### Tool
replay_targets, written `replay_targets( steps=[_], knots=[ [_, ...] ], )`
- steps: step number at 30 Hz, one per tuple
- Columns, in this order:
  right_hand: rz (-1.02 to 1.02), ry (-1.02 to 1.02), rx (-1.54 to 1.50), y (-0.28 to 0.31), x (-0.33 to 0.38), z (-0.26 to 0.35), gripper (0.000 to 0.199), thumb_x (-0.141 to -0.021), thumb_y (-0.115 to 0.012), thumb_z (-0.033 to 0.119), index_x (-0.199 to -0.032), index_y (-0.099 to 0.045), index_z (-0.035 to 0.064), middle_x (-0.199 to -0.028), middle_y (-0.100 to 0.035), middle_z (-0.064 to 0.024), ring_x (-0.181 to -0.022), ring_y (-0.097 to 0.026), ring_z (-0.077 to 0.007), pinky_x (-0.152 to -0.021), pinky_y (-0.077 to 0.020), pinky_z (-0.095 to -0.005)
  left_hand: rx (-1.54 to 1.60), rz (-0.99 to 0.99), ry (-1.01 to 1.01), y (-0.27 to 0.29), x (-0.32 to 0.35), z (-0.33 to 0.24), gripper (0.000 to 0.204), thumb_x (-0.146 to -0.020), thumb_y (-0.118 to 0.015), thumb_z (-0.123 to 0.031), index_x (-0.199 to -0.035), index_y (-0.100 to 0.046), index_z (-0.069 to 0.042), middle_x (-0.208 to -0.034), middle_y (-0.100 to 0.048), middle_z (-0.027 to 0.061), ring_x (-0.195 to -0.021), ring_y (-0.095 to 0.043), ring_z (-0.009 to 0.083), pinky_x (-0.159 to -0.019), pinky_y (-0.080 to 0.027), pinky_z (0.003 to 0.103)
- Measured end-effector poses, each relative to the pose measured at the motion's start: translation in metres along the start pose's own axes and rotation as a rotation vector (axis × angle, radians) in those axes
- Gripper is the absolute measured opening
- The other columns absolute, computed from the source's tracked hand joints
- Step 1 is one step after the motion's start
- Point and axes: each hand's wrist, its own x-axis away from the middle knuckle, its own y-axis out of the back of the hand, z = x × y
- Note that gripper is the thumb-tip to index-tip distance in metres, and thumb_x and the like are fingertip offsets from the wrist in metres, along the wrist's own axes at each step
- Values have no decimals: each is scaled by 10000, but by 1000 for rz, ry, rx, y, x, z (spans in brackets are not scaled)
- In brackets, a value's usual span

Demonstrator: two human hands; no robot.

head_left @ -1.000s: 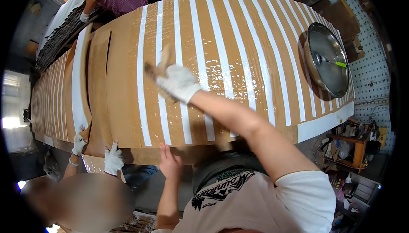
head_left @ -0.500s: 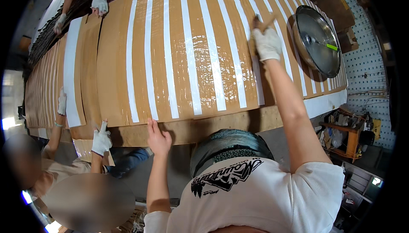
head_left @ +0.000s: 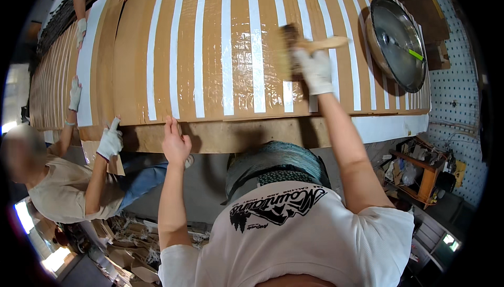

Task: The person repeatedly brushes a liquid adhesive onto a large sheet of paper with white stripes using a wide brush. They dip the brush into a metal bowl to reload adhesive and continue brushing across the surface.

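Fingers of the gloved right hand (head_left: pixel 315 69) are wrapped around the wooden handle of a wide brush (head_left: pixel 299 50), whose bristles rest on the brown cardboard sheet (head_left: pixel 210 50) between two white strips; a second ago that hand was far over to the left of the sheet, then swung up near the round metal pan (head_left: pixel 396 40), and now it has come back a little toward the middle. The bare left hand (head_left: pixel 176 142) lies flat with fingers together on the wooden table edge (head_left: pixel 262 132), as before. Whether the glossy patch beside the brush is wet is hard to tell, but the strokes seem to be working across the sheet strip by strip.
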Motion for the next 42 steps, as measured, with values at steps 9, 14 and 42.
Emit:
replay_targets(
  steps=[9,14,42],
  knots=[
    [-116,564,464,33,-13,27,297,-893,-671,201,-1181,-699,133,-1100,-714,-110,-1028,-680,-269,-864,-539,-339,45,-90,18,-13,8,-7,702,-730,-564,-76,-1411,-429,22,-1511,-379,200,-1329,-460,344,-971,-506,408],
    [79,885,781,-15,78,16,381,-886,-588,192,-1263,-599,246,-1033,-649,-43,-818,-668,-200,-545,-505,-281,100,-46,21,-11,11,0,743,-732,-563,-69,-1449,-390,18,-1556,-317,192,-1400,-381,330,-1053,-447,394],
    [110,925,726,-158,171,107,275,-883,-572,136,-1147,-636,179,-995,-687,-54,-857,-693,-259,-670,-568,-382,749,124,287,-52,178,16,538,-869,-634,-81,-1382,-492,-4,-1352,-564,210,-1178,-606,275,-919,-513,330]
  ],
)
